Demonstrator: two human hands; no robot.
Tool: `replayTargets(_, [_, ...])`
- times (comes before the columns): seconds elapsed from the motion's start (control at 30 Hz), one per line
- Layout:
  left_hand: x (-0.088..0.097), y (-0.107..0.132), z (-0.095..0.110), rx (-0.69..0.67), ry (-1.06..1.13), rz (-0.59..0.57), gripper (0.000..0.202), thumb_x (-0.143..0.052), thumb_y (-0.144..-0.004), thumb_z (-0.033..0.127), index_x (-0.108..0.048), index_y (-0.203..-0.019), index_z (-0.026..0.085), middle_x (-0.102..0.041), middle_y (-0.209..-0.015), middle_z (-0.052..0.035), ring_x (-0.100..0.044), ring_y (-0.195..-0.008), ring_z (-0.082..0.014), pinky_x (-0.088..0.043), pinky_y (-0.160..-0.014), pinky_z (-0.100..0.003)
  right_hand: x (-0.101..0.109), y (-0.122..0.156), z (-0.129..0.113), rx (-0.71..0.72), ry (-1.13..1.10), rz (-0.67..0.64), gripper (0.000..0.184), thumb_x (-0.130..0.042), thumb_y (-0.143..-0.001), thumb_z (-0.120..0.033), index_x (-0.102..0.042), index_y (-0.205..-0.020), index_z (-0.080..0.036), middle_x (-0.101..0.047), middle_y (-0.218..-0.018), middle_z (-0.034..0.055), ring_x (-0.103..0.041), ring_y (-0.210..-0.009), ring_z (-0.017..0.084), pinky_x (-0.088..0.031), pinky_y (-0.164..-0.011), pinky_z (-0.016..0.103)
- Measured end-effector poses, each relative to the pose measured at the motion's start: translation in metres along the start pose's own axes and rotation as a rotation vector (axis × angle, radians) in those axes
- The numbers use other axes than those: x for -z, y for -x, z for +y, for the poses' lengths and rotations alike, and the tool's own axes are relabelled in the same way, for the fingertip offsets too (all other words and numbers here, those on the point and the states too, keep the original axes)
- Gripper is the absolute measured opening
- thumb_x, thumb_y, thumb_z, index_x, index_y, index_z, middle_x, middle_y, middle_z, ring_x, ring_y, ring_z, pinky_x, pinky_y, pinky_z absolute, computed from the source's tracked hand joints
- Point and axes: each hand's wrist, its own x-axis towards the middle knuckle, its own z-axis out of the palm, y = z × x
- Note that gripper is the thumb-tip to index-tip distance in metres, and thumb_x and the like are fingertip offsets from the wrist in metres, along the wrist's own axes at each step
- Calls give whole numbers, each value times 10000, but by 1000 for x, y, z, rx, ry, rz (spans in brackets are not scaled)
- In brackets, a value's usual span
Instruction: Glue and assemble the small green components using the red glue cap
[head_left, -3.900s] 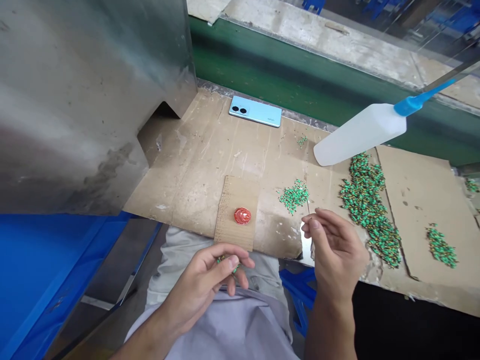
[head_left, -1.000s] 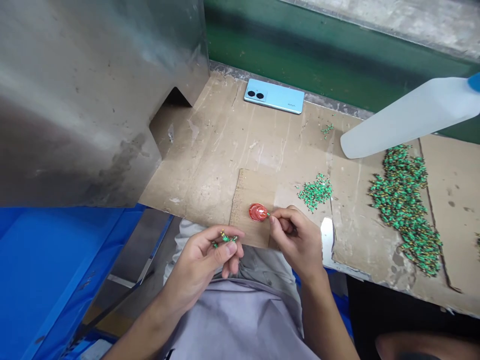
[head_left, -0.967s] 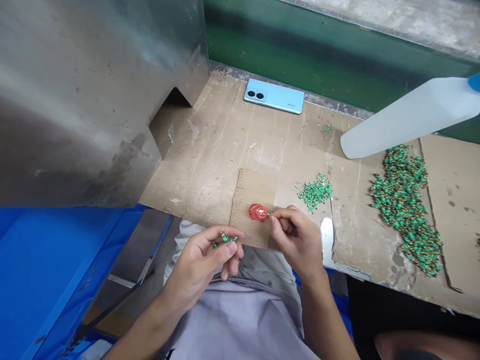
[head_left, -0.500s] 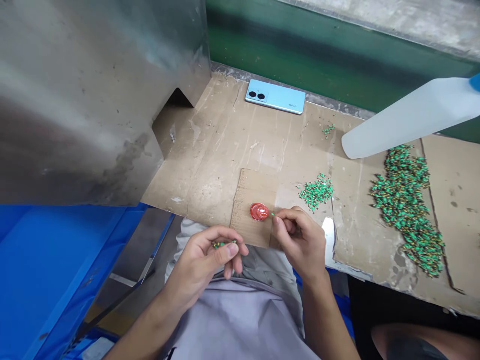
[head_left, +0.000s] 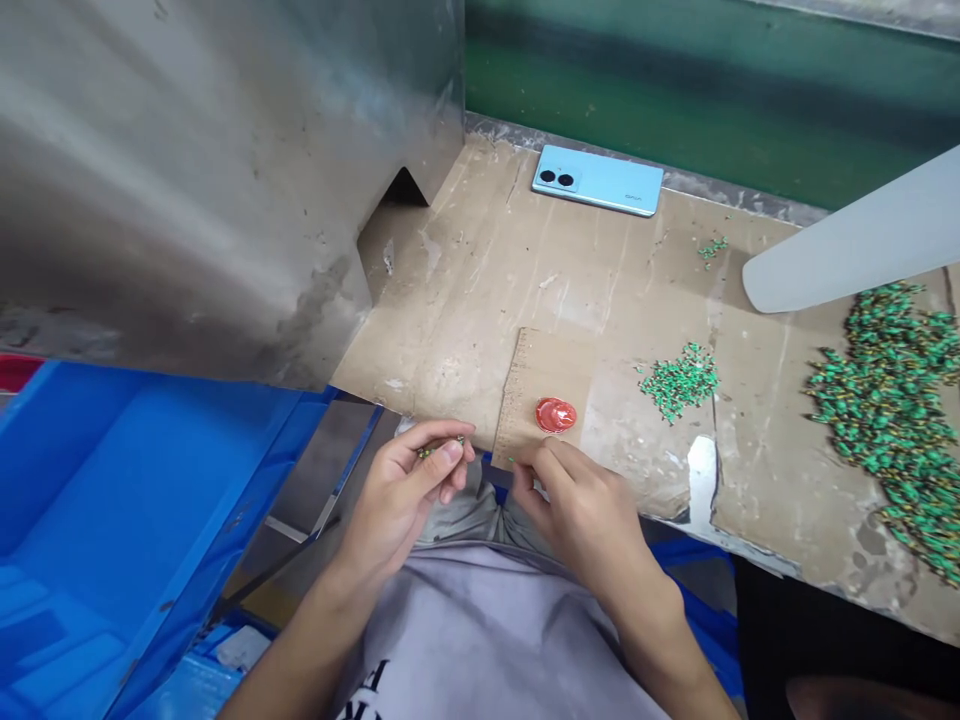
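My left hand (head_left: pixel 409 490) is curled with the thumb against the fingers, holding several tiny green and gold parts (head_left: pixel 427 452). Close to its right, my right hand (head_left: pixel 581 505) pinches a tiny green piece (head_left: pixel 511 460) between thumb and forefinger. A small round dish of glossy red paste (head_left: pixel 556 414) sits just beyond my right hand, on a cardboard piece (head_left: pixel 525 375) at the table edge. To the right lies a small pile of tiny green pieces (head_left: pixel 681 382). Farther right spreads a larger heap of green and gold parts (head_left: pixel 892 410).
A light blue phone (head_left: pixel 607 185) lies at the back of the cardboard-covered table (head_left: pixel 465 300). A white bottle (head_left: pixel 855 240) stands at the right. A large metal panel (head_left: pixel 225 180) bounds the left, with a blue bin (head_left: pixel 150 500) below it. A few green pieces (head_left: pixel 711 250) lie near the bottle.
My right hand has drawn back from the red paste, nearer to my left hand, still pinching the green piece. The camera view has turned left. My left hand keeps its hold.
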Motion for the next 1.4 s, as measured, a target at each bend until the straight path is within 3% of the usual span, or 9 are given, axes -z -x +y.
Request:
replayTargets(0.43, [2,1,-9,36,48,-43,278,-1081,-690,335,-902,-838,181,-827,-836,-52,-743,-713,-96,-603,-674,-144,10,-2,3,-2,38,16,345,-473,-1115,-152,-613,-807,-219,-639,-685,-5,-679,-585,167,-403,-544,318])
replayTargets(0.73, [-5,0,-15,174,189,-133,290,-1092,-680,318,-891,-833,174,-801,-753,-35,-708,-695,-82,-561,-665,-138,3,2,5,-28,-58,-23,270,-517,-1086,-131,-630,-854,-210,-657,-714,0,-688,-602,178,-419,-549,316])
replayTargets(0.93, [-7,1,-19,200,196,-167,293,-1079,-711,296,-902,-918,188,-819,-816,-38,-739,-782,-102,-579,-767,-176,19,4,4,-112,-411,77,152,-615,-1035,-96,-625,-952,-224,-612,-737,-35,-609,-607,136,-456,-565,252])
replayTargets(1.13, [-11,5,-19,201,159,-198,275,-1066,-725,278,-864,-882,177,-795,-824,-28,-726,-708,-105,-563,-680,-200,28,10,-4,-252,-758,196,187,-639,-1022,-86,-625,-959,-261,-578,-728,-57,-552,-589,125,-459,-549,244])
replayTargets(1.4, [-15,7,-22,179,83,-200,336,-1104,-644,325,-834,-780,180,-773,-743,-14,-684,-710,-114,-528,-687,-213,26,6,-6,-238,-894,120,159,-646,-1007,-99,-627,-973,-253,-647,-764,-39,-605,-618,128,-516,-561,235])
